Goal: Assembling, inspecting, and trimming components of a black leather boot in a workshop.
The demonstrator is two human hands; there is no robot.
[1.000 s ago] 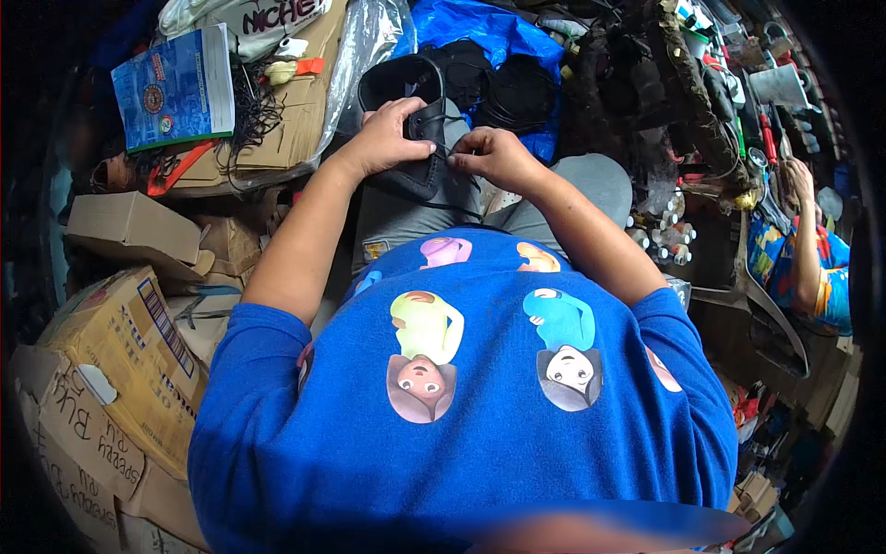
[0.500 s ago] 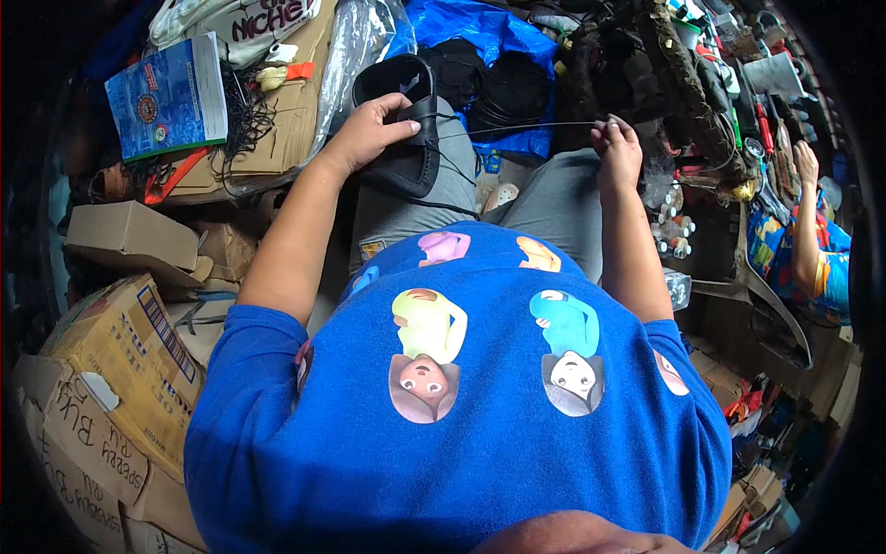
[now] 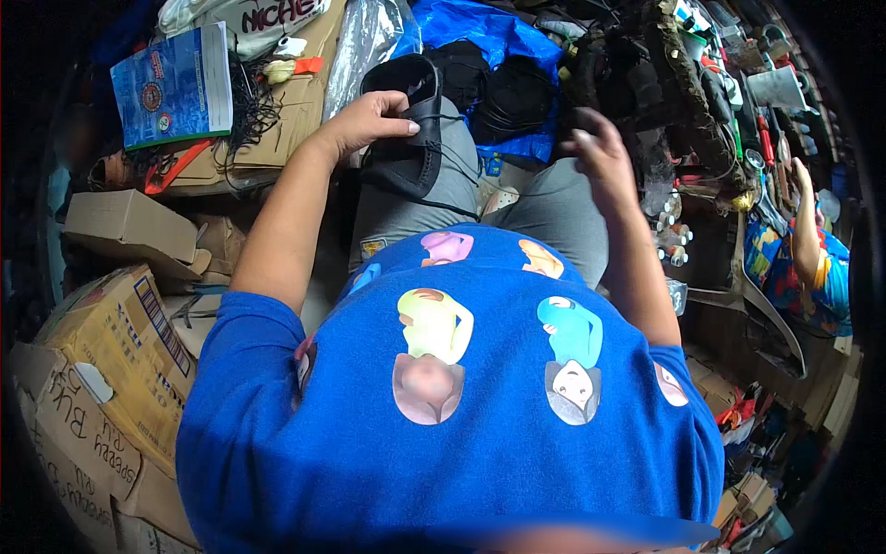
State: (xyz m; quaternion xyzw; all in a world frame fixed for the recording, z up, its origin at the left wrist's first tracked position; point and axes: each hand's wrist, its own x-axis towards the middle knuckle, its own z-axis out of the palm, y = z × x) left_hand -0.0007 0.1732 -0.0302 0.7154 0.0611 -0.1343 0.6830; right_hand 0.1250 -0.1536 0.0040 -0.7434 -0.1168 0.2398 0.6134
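A black shoe (image 3: 412, 164) with a stitched seam lies over my left thigh, its opening facing away from me. My left hand (image 3: 374, 122) is closed on its left side, thumb pressed on the top. Dark thread (image 3: 454, 148) comes off the shoe's right side and hangs loosely over the grey trouser leg. My right hand (image 3: 602, 152) is raised above my right knee, apart from the shoe. Its fingers are smeared by motion, so whether they hold the thread is unclear.
Black shoes (image 3: 517, 97) lie on a blue plastic sheet (image 3: 489, 28) ahead. To the left are a blue booklet (image 3: 173, 88) and cardboard boxes (image 3: 129, 231). Tools and small bottles (image 3: 678, 235) crowd the right, where another person's arm (image 3: 805, 222) shows.
The thread, stretched taut between shoe and right hand before, now hangs slack. My right hand has moved slightly and its fingers have shifted. My left hand stays on the shoe.
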